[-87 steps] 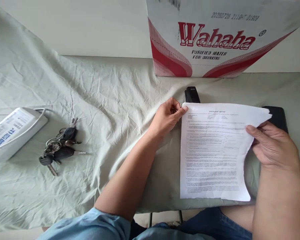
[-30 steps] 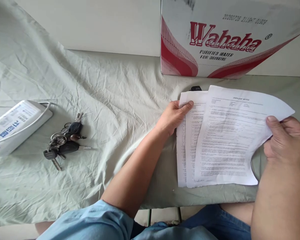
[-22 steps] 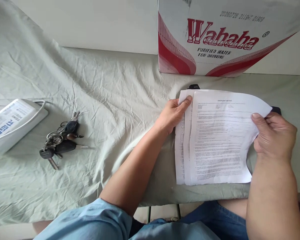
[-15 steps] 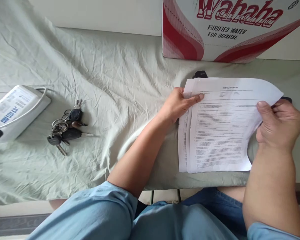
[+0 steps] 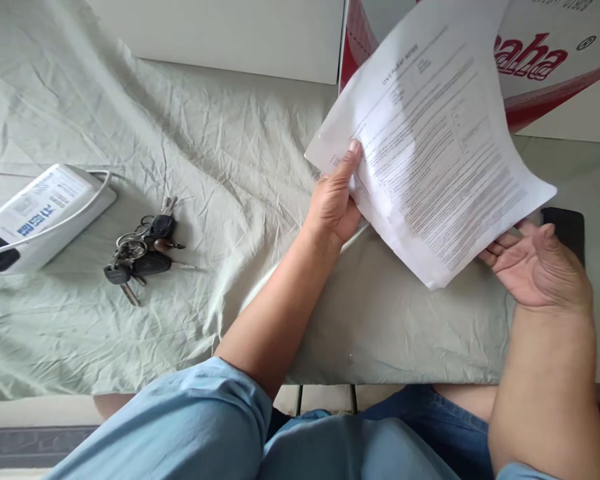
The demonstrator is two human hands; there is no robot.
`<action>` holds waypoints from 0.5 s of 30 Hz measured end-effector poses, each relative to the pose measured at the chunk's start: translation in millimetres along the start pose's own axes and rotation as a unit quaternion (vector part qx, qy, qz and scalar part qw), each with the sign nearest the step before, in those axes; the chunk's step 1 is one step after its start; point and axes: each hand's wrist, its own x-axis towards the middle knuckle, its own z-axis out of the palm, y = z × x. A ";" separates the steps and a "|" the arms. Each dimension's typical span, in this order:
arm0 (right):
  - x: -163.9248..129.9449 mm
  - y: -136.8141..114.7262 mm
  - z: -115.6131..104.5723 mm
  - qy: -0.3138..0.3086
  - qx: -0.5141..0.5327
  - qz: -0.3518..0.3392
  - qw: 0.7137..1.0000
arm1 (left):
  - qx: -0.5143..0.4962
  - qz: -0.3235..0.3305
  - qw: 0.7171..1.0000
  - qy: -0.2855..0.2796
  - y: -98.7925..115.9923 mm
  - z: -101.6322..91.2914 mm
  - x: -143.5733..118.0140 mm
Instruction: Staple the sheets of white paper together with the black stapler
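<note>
Now: papers lifted in two hands

Up at the frame's upper right, the papers (image 5: pixel 430 140) tilt off the cloth (image 5: pixel 205 133). The left hand (image 5: pixel 335 203) pinches their left edge, thumb on top. The right hand (image 5: pixel 540 267) lies open, palm up, fingertips touching the lower right edge. Keys (image 5: pixel 143 250) and a white box (image 5: pixel 40 213) sit at left; a carton (image 5: pixel 540 60) stands behind.

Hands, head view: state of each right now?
Left hand: closed on the printed sheets, lifted off the cloth.
Right hand: open, fingertips touching the sheets' lower edge.
</note>
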 end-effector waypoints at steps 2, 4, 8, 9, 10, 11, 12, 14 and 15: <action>-3.5 3.4 17.4 -0.002 0.025 0.001 1.000 | -0.002 -0.004 1.000 0.003 2.8 3.1 -3.2; -6.7 3.4 30.5 0.033 0.027 -0.016 0.999 | -0.004 -0.012 1.000 -0.008 7.8 9.3 -9.2; -9.7 -11.9 25.1 0.080 0.013 -0.174 0.981 | 0.001 0.000 0.999 -0.054 16.7 17.2 -17.6; -10.3 -17.0 17.0 0.073 0.011 -0.220 0.973 | 0.013 0.009 0.998 -0.060 18.3 16.8 -17.9; -11.1 -21.6 7.2 0.061 0.005 -0.255 0.965 | 0.029 0.020 0.997 -0.064 19.9 15.5 -17.5; -12.1 -25.2 -3.2 0.055 -0.004 -0.283 0.958 | 0.047 0.034 0.996 -0.068 21.6 13.7 -16.8; -13.4 -27.3 -13.4 0.054 -0.015 -0.294 0.954 | 0.067 0.050 0.994 -0.071 23.4 11.9 -16.1; -15.3 -27.6 -29.4 0.065 -0.042 -0.271 0.959 | 0.109 0.075 0.988 -0.082 26.9 9.2 -15.7; -15.5 -26.4 -33.9 0.070 -0.055 -0.245 0.965 | 0.132 0.081 0.984 -0.088 28.5 8.8 -16.4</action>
